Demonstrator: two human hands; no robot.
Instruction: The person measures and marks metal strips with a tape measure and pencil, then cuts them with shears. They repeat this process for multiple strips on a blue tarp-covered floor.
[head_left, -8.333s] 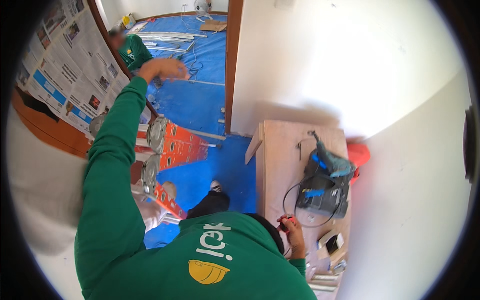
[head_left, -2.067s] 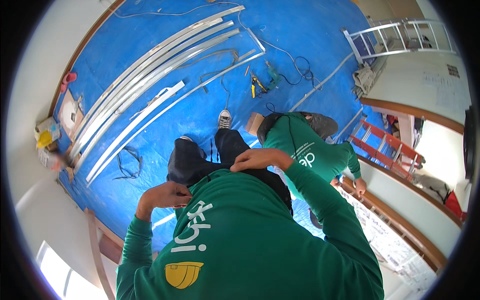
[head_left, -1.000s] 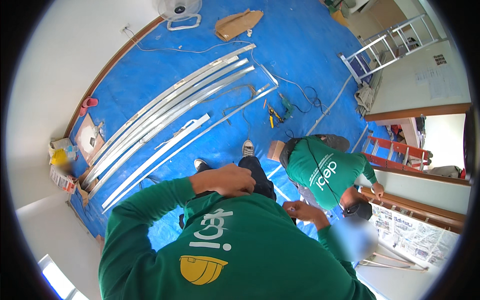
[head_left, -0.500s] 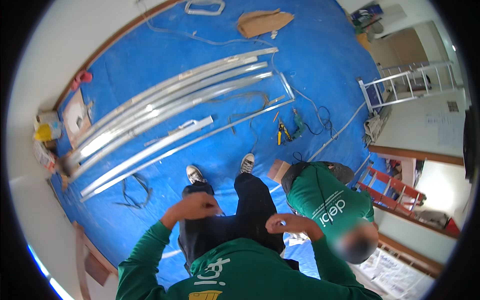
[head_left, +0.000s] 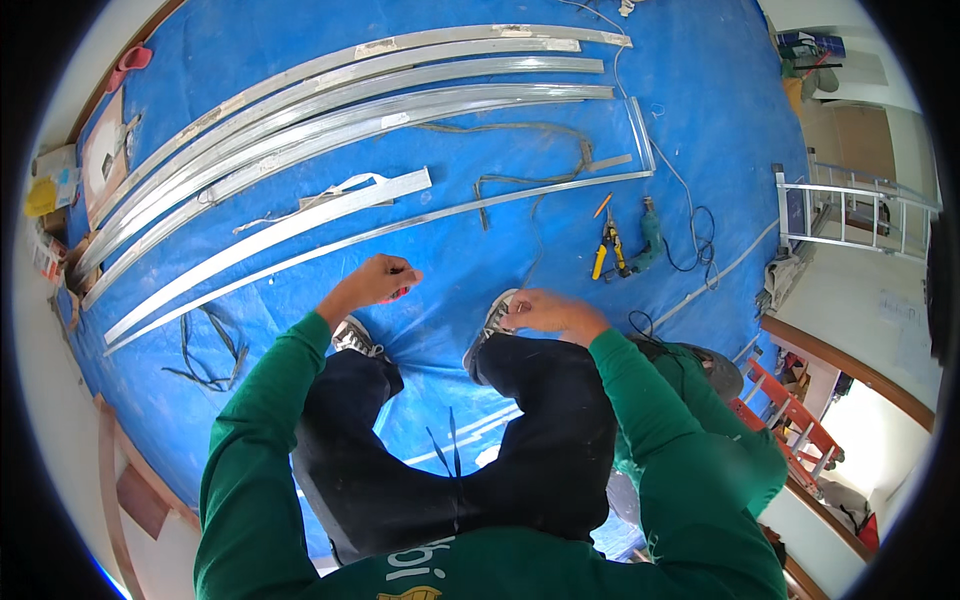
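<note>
Left hand [head_left: 372, 282], right hand [head_left: 545, 312] moved toward shoes [head_left: 352, 338], left gripping red item [head_left: 400, 293], can't tell right's grip, metal strips [head_left: 395, 119] near blue sheet's [head_left: 712, 110] left edge

White lettering [head_left: 407, 573] on a green sweatshirt [head_left: 520, 560], partly hidden by a fold, part of a yellow emblem [head_left: 412, 594] just beside it, pale label-like patches [head_left: 377, 47] on metal strips [head_left: 500, 68], any print too small to read from here.

On a blue floor sheet [head_left: 720, 120], the left hand [head_left: 384, 280] holds a small red thing [head_left: 397, 294] toward nine o'clock, the right hand [head_left: 550, 312] hovers over a shoe [head_left: 488, 325] toward three, and metal strips [head_left: 395, 119] lie at eleven.
</note>
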